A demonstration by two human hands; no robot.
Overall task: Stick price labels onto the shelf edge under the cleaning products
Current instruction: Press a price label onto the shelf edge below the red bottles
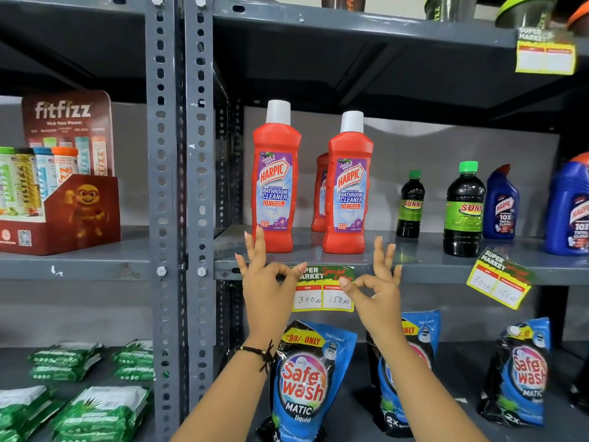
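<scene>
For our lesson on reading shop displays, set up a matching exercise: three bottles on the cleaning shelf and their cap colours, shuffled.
Things:
1. Front red plastic Harpic bathroom cleaner bottle
2. Large black Sunny bottle
3. Small blue Harpic toilet cleaner bottle

Cap colours:
A. green
B. red-orange
C. white

Pairs: 1-C, 2-A, 3-B

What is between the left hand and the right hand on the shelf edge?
In the head view, the price label lies between the left hand and right hand.
</scene>
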